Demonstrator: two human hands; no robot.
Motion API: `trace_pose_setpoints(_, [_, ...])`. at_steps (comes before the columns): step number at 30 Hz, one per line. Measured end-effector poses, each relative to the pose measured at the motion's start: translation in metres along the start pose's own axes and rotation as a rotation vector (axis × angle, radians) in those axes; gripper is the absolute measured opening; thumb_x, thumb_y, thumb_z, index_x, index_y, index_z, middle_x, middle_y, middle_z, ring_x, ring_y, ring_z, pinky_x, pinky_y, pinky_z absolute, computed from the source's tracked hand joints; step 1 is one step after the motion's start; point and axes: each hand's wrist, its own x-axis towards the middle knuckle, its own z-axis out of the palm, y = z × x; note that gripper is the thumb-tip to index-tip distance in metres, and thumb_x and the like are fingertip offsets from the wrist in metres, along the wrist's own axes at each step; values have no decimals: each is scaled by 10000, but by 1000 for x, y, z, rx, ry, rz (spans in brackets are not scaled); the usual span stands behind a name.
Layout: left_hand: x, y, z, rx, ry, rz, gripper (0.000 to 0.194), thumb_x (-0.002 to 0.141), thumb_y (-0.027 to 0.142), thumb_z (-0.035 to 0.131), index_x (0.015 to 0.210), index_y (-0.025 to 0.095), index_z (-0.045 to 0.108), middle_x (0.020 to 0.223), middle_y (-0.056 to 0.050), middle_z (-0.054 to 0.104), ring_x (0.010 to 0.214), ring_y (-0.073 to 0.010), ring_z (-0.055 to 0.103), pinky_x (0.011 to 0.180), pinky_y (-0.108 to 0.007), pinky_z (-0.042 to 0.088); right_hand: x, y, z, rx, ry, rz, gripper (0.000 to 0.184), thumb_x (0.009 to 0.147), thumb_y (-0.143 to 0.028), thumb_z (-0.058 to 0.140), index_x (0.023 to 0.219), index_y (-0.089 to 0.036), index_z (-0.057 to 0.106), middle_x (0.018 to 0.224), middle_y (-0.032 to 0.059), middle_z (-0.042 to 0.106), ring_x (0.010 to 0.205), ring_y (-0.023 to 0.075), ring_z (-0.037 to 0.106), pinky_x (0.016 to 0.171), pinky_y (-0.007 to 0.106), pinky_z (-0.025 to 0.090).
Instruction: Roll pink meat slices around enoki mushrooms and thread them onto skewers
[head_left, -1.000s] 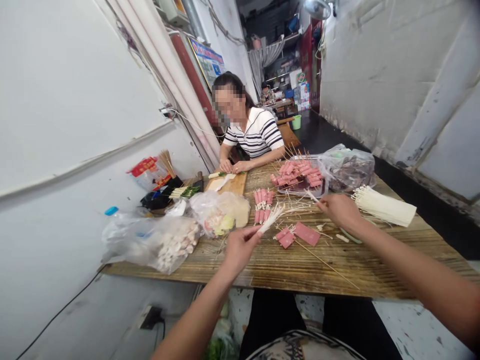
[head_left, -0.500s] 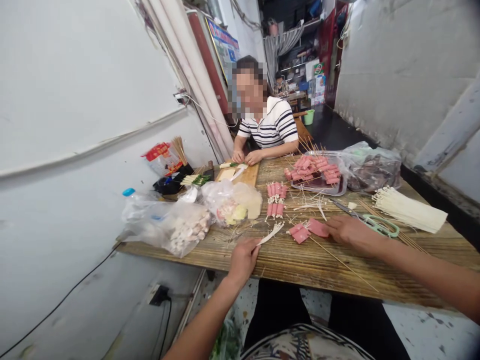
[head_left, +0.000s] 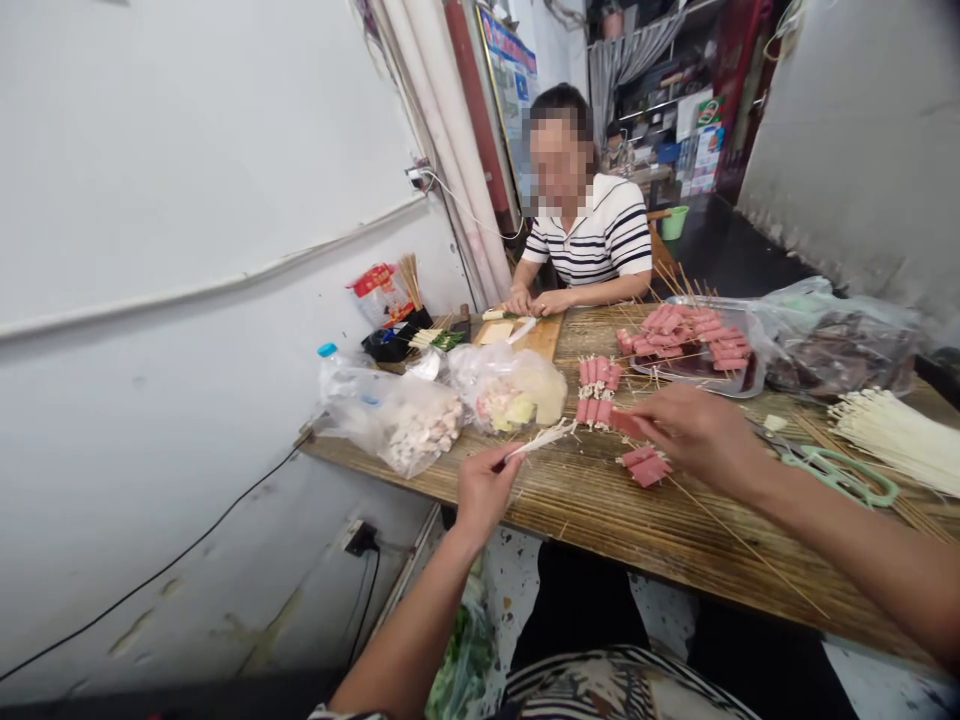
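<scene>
My left hand [head_left: 484, 495] pinches a small bunch of enoki mushrooms [head_left: 546, 437], its tips pointing right over the table. My right hand [head_left: 701, 440] is closed on a thin pink meat slice [head_left: 628, 424], lifted close to the mushroom tips. Just below that slice, pink rolls on a skewer [head_left: 645, 467] lie on the wood, the bamboo stick running toward the front edge. Beyond the hands sits a block of meat-wrapped enoki rolls [head_left: 598, 388] in two rows.
Green-handled scissors [head_left: 847, 475] and an enoki bundle [head_left: 896, 435] lie right. Behind are a metal tray [head_left: 756, 375] of skewered rolls and a bag of dark food [head_left: 840, 345]. Plastic bags [head_left: 409, 420] fill the left. Across sits a co-worker [head_left: 592, 240], hands at a cutting board [head_left: 544, 340].
My right hand has picked the meat slice off the table and brought it left toward the enoki. My left hand has raised the mushrooms slightly. The view has turned left.
</scene>
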Motion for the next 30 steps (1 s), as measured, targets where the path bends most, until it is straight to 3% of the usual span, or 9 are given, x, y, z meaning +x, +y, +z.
trace_pose_setpoints(5, [-5,6,-16,-31,31,10,172,773,253,682,900,177,769,820,-44,766,734,-183,704,691,-281,556,-29,-49,66,-71,-134,-382,288,920,-128,415,750,-143,647,692,68,594,674,169,489,611,311,347])
trace_pose_setpoints(7, [-9,9,-19,-28,30,38,157,777,241,682,893,181,770,821,-42,766,729,-179,703,670,-272,554,-45,-54,79,27,-191,-343,292,922,-166,436,713,-146,638,695,74,601,686,174,505,630,318,364])
trace_pose_setpoints(10, [-17,18,-12,-46,25,116,133,789,211,678,882,187,769,847,-41,765,742,-171,705,676,-265,560,-49,-57,68,396,-247,99,341,946,-341,436,769,-158,663,734,69,622,708,167,533,648,305,391])
trace_pose_setpoints(14, [-35,35,16,-44,87,401,150,820,148,642,919,182,750,869,-49,758,770,-156,694,742,-271,552,-28,-70,40,1182,-393,806,463,837,-584,533,676,-160,624,594,3,534,536,99,439,509,248,334])
trace_pose_setpoints(17, [-47,47,38,-15,99,550,182,834,90,598,947,154,725,853,-65,747,746,-151,675,718,-275,543,-21,-84,37,1599,-273,996,448,701,-584,694,639,-155,582,561,-37,458,506,62,351,468,216,276])
trace_pose_setpoints(20, [-55,51,51,50,94,627,198,839,72,575,975,138,702,858,-75,739,741,-157,661,697,-287,539,-25,-92,42,1758,-107,1063,420,639,-520,773,638,-152,571,580,-46,444,520,50,332,468,198,268])
trace_pose_setpoints(23, [-60,51,57,126,77,670,178,846,77,564,958,136,690,853,-77,733,741,-162,657,689,-294,537,-30,-90,42,1693,-103,1049,440,617,-537,777,629,-154,559,554,-55,419,503,48,310,461,201,246])
trace_pose_setpoints(26, [-63,51,56,142,43,698,144,844,115,594,963,132,672,837,-77,727,735,-161,653,683,-290,535,-31,-76,39,1416,-146,977,507,652,-633,689,566,-170,499,503,-69,346,477,58,271,456,217,225])
trace_pose_setpoints(30, [-57,54,43,171,-24,863,231,864,140,585,1088,163,635,971,-78,728,904,-176,657,805,-307,520,-35,-47,40,820,-371,601,492,801,-565,535,497,-181,486,520,-16,451,538,109,405,548,248,334])
